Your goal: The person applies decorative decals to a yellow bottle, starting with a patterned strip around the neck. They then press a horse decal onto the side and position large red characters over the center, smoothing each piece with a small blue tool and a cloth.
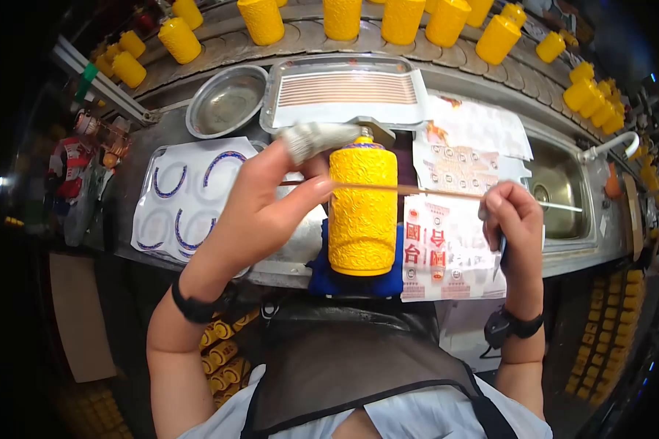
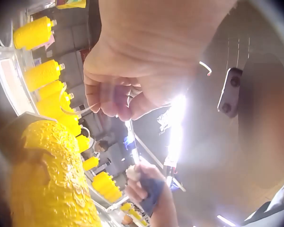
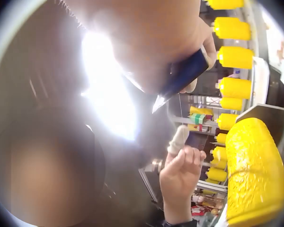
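Brown in colour: pinching a strip (image 1: pixel 443 192) with left hand (image 1: pixel 262 201) and right hand (image 1: pixel 517 219), across the bottle (image 1: pixel 362 227) on cloth (image 1: pixel 342 284) between; holding a tool (image 3: pixel 184 73) in right. Probably aligning; next calling for level tension.

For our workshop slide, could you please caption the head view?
Left hand and right hand hold a thin strip before a yellow bottle.
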Demonstrator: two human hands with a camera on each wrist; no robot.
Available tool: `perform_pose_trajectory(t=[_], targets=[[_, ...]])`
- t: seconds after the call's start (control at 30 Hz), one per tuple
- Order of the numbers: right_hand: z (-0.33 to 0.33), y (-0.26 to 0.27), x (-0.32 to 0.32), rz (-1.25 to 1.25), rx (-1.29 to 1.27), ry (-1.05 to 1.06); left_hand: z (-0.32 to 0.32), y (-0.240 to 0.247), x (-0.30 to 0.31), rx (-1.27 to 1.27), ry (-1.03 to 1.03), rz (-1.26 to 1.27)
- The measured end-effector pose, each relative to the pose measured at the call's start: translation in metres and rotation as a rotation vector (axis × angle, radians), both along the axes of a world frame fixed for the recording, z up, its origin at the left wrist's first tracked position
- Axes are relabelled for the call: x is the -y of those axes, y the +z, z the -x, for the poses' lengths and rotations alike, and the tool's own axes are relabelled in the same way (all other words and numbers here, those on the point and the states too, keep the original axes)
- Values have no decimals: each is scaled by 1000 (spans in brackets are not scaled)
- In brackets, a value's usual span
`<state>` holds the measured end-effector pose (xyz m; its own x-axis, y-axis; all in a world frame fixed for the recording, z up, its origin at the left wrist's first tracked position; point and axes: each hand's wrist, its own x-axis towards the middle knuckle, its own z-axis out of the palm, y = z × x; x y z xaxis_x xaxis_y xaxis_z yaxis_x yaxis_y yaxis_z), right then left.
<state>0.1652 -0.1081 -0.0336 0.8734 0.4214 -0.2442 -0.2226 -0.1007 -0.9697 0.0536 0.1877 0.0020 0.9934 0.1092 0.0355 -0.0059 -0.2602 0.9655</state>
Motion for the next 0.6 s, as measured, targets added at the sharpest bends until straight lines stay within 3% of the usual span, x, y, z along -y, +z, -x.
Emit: perform_pose_trajectory(t=[0.1, 0.2, 0.23, 0.3, 0.37, 0.43, 0.6], targets=[[22, -23, 37, 91, -117, 66, 26, -8, 6, -11, 33, -104], [30, -62, 65, 468, 220, 100, 41, -2, 29, -109, -58, -163], [33, -54, 59, 603, 293, 66, 44, -1, 41, -96, -101, -213], [40, -40, 39, 418, 447, 56, 39, 2, 60, 48, -244, -363], [54, 8, 7, 305, 348, 266, 40, 2, 74, 102, -338, -461], [65, -3, -18, -47, 530, 458, 43, 4, 79, 132, -328, -488], [72, -18, -19, -78, 27, 642, 71, -1, 78, -33, -162, -468]])
